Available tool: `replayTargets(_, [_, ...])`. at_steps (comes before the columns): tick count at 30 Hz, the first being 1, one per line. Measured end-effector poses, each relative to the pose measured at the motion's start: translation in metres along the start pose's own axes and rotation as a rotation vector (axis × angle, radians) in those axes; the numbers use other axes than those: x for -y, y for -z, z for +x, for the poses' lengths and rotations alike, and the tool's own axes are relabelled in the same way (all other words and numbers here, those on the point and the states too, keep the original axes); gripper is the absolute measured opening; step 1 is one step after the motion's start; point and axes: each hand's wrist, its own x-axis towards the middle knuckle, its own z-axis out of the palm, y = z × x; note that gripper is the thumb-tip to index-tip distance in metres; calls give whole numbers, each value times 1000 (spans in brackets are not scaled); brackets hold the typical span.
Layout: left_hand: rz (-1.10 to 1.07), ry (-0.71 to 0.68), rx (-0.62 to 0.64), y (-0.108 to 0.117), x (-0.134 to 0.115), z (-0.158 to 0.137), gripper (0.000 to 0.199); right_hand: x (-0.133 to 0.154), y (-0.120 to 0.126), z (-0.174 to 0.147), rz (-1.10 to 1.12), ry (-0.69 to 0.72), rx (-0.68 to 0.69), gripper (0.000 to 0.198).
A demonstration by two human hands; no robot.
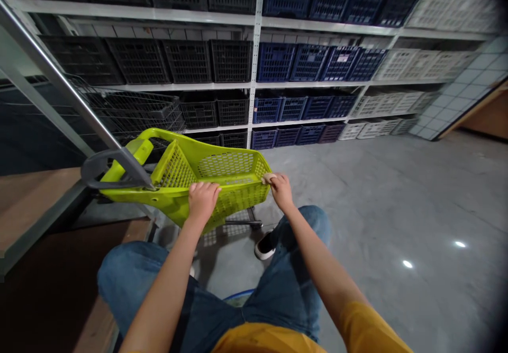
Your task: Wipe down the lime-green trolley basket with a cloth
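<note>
As a lime-green plastic shopping cart (pixel 178 199) is standing at eleven o'clock, the left hand (pixel 203 199) is curling over its probably stiff rim (pixel 240 186), likely the surest hold, and the right hand (pixel 281 188) is pinching a soft-looking beige cloth (pixel 267 178).

Up the bare forearm (pixel 317 263) from the right hand (pixel 281 186) is a yellow sleeve (pixel 367 326). A yellow top (pixel 265 340) shows farther back, between the arms. Blue jeans (pixel 133 268), paler at the knees, lie nearer the body than the left hand (pixel 203 197). Below the right hand shows a dark shoe (pixel 266 244) with a white edge.
</note>
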Motion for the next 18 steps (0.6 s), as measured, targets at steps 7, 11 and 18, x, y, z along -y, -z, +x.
replayTargets(7, [8, -17, 6, 2, 1, -1, 32, 30, -43, -15, 161, -450, -470, 13])
replayTargets(11, [-5, -21, 22, 2, 0, -1, 31, 40, -51, -9, 231, -621, -618, 13])
replayTargets(18, [-9, -3, 34, 3, 0, 0, 32, 120, -81, -24, 201, -271, -329, 11])
